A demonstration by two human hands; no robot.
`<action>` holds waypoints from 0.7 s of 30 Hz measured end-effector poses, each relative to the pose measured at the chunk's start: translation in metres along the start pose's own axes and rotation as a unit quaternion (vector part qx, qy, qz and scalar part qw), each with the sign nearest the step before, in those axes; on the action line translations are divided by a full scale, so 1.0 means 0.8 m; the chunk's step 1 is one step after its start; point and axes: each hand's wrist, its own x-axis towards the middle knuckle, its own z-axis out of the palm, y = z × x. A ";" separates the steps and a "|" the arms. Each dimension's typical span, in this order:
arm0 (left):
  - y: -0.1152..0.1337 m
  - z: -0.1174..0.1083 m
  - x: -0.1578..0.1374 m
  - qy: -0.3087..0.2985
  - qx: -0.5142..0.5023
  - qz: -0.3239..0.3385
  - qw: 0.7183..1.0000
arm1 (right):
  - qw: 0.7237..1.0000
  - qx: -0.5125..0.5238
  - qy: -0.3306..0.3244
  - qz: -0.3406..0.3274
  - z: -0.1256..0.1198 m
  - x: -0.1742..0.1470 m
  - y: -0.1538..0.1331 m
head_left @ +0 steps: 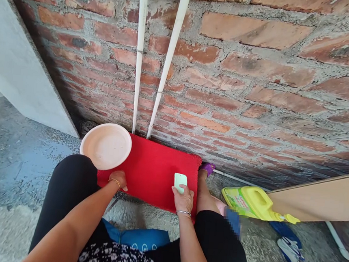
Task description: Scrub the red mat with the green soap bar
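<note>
A red mat (155, 170) lies spread in front of me between my knees, its surface plain and slightly textured. My left hand (119, 179), with a yellow bangle at the wrist, is closed on the mat's near edge at the left. In my right hand (183, 200) is a pale green scrub brush (180, 179), a rounded block with a small hole at its far end. It rests on or just above the mat's right part; its underside is hidden. A pale pink basin (106, 146) stands at the mat's far left corner.
Behind the mat rises a brick wall (227, 90) with two white pipes (138, 70) running down it. To the right lie a yellow-green detergent bottle (252, 201) and a blue-and-white shoe (292, 251). A grey slab (25, 52) leans at the left. Blue fabric (143, 238) is below me.
</note>
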 end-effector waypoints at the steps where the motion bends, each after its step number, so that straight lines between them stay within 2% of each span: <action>1: 0.000 0.000 0.000 -0.002 0.000 0.000 1.000 | 1.000 -0.002 -0.008 -0.016 0.004 -0.004 -0.008; 4: 0.000 0.000 0.000 0.000 0.005 0.000 1.000 | 0.989 -0.018 -0.076 -0.122 0.024 -0.026 -0.046; 7: 0.000 0.000 -0.001 0.001 0.009 -0.002 1.000 | 0.953 -0.061 -0.170 -0.244 0.043 -0.049 -0.087; 10: 0.001 -0.001 -0.002 0.000 0.014 -0.002 1.000 | 0.930 -0.108 -0.211 -0.282 0.048 -0.054 -0.102; 13: 0.001 -0.002 -0.003 0.000 0.011 -0.005 1.000 | 0.953 -0.119 -0.172 -0.220 0.038 -0.039 -0.081; 16: 0.002 -0.002 -0.002 0.003 -0.002 -0.005 1.000 | 0.987 -0.100 -0.085 -0.087 0.021 -0.014 -0.037; 19: 0.002 -0.001 0.000 0.008 -0.014 -0.010 1.000 | 0.998 -0.058 -0.016 0.022 0.009 0.003 -0.002; 21: 0.002 0.000 0.002 0.004 -0.012 -0.014 1.000 | 0.999 -0.033 0.001 0.037 0.009 0.004 0.000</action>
